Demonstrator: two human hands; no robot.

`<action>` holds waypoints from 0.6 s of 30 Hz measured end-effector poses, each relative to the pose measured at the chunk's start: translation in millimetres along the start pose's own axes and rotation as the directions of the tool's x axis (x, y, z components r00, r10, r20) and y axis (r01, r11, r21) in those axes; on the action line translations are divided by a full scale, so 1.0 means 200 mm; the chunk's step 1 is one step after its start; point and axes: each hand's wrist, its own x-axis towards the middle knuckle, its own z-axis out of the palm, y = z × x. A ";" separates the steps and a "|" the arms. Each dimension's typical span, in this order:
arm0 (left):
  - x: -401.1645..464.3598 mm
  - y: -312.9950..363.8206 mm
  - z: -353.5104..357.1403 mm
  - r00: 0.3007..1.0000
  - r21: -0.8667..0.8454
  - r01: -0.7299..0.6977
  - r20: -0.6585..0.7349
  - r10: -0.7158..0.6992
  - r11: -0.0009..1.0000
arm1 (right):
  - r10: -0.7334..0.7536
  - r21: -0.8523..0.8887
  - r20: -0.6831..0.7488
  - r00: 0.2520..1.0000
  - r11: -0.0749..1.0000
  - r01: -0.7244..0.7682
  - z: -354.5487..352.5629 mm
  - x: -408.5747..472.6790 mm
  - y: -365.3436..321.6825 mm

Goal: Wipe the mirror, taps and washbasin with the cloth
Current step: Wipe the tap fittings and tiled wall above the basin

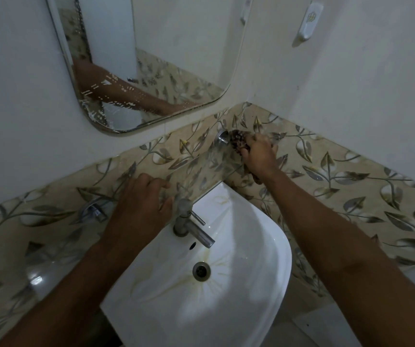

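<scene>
Head view, looking down at a white washbasin (pixel 249 284) set w/ its back edge against a band of leaf-pattern tiles (pixel 339 176). R hand (pixel 259 154) is up at the tiled wall, fingers curled round a dark patterned cloth (pixel 237 142), bunched, pressed just beside a small chrome wall tap (pixel 222 137); whether cloth actually touches the metal is hard to tell, prob. yes. A tail of the cloth hangs below the wrist. L hand (pixel 143 196) rests on the tiles to the left of the basin, fingers loosely bent, holding nothing, fingertips just beside the top of the basin tap (pixel 191 225). That tap is chrome, stands at the basin's back rim, spout pointing over the bowl. Drain (pixel 201 271) sits mid-bowl w/ yellowish streaks fanning out from it. Another chrome fitting (pixel 93 210) on the tiles left of the L hand, partly hidden by it. Mirror (pixel 146 66) on the wall above, rounded corners, white smears and droplets along its lower part, an arm reflected in it. White wall hook (pixel 309 20) top right.
</scene>
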 end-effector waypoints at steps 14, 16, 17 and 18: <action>-0.03 0.02 -0.01 0.999 -0.049 0.032 0.037 -0.030 0.998 | -0.067 -0.065 0.022 0.998 0.996 0.068 -0.01 -0.05 -0.01; -0.02 0.01 -0.01 0.998 -0.049 0.053 0.045 -0.050 0.997 | -0.152 -0.043 0.031 0.988 0.987 0.153 -0.01 -0.09 -0.02; -0.02 0.01 -0.02 0.997 -0.045 0.055 0.047 -0.053 0.997 | -0.173 -0.057 0.037 0.984 0.983 0.175 -0.02 -0.09 -0.02; -0.02 0.00 -0.02 0.998 -0.043 0.051 0.044 -0.049 0.998 | -0.173 -0.080 0.039 0.984 0.981 0.176 -0.03 -0.08 0.00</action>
